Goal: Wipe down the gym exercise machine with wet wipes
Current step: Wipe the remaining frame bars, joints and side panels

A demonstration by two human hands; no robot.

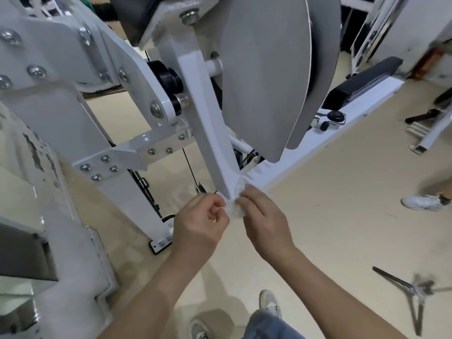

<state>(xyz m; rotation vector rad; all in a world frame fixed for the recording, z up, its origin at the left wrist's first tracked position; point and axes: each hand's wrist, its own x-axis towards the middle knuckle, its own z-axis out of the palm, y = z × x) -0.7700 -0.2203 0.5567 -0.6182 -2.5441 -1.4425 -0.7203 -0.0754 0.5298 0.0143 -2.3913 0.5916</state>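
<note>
Soft wet wipe (234, 208) is bunched round the lower end of the white machine arm (203, 113) — left hand (201, 217) pinches one side, right hand (265, 222) pinches the other. Likely limp, light, slippery; steel rigid — best taken by the bunched ends.

1. The floor (330, 228) around me is smooth and pale beige, with my soft shadow across it at the bottom.
2. At upper right, a black padded bench (367, 77) sits low above the floor.
3. Behind it stands another white equipment frame (358, 45), blurred.
4. Someone's white sneaker (423, 202) rests on the floor at the right edge.
5. A thin metal stand (413, 289) lies at lower right, too blurred to identify.
</note>
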